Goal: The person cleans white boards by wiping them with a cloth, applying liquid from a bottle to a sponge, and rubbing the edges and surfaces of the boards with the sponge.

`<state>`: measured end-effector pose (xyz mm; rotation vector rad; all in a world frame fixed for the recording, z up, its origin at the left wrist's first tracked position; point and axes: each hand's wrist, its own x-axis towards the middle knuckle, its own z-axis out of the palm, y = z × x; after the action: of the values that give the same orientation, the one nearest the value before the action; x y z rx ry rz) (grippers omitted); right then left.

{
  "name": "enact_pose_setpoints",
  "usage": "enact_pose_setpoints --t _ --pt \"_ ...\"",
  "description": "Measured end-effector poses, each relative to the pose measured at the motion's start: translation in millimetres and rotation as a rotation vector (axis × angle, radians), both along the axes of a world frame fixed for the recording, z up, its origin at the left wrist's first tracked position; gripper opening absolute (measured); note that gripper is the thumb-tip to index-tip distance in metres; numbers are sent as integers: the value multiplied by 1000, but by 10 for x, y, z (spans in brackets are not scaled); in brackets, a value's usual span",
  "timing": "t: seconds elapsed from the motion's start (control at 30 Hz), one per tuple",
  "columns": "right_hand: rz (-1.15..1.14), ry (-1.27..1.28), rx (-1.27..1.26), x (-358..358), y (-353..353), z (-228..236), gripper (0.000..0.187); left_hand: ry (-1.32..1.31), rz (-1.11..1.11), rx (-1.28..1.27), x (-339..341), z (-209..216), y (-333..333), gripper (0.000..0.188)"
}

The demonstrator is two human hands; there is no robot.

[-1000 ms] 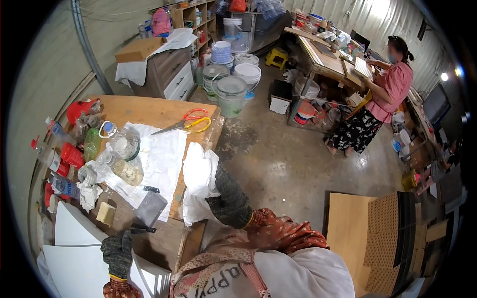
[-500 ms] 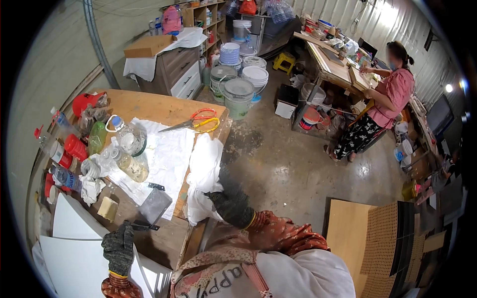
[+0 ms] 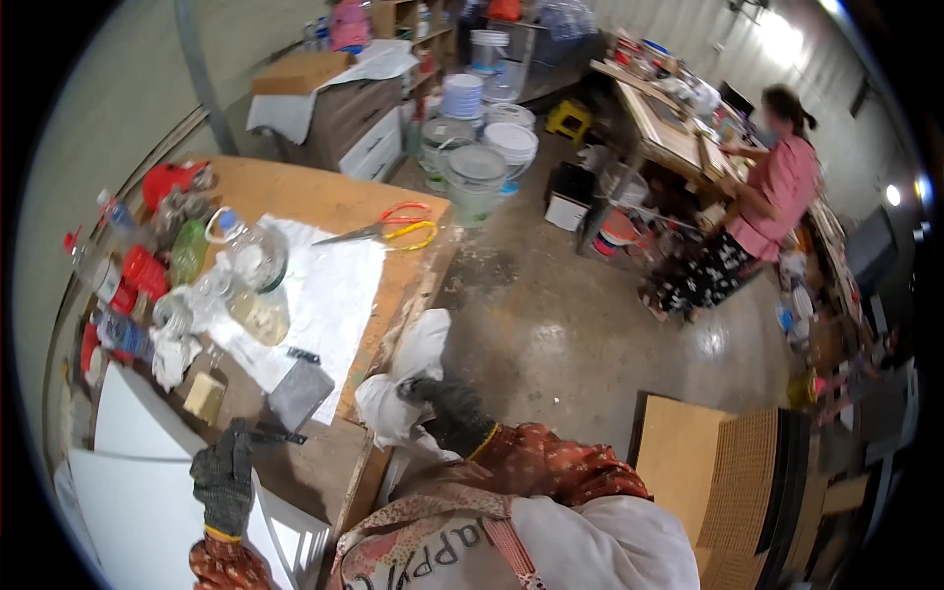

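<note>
Right hand clenched on white rag at bench edge, left hand gripping scraper; I reckon wiping's barely begun, clutter untouched.

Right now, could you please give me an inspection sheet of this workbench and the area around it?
Surface: wooden workbench, partly covered by a white sheet; white boards at its near end.
Job's things: white cloth at the bench edge; flat metal scraper on the bench.
Clutter: bottles and jars along the left side, scissors with red and yellow handles, a small sponge block.
Hands: both gloved; right hand grips the white cloth; left hand rests by the scraper's handle, grasp unclear.
Cables: nothing seen.
Surroundings: concrete floor, stacked buckets, a person at another bench, perforated boards lower right.
</note>
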<state>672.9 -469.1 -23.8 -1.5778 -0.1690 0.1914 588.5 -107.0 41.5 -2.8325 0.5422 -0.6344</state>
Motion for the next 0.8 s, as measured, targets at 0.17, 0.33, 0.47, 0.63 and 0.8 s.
enact_pose_setpoints --t 0.17,0.33,0.47,0.63,0.8 --pt "-10 -675 -522 52 -291 -553 53 238 132 -284 119 181 -220 36" --pt "-151 -770 -584 184 -197 -97 34 -40 48 -13 86 139 -143 42" --pt "-225 -462 -283 549 -44 -231 22 29 51 -93 44 132 -149 42" --pt "-298 -1037 -492 1071 181 470 38 83 168 -173 -51 21 -36 41" --pt "-389 -1017 -883 2142 421 214 50 12 240 -292 75 -28 90 35"
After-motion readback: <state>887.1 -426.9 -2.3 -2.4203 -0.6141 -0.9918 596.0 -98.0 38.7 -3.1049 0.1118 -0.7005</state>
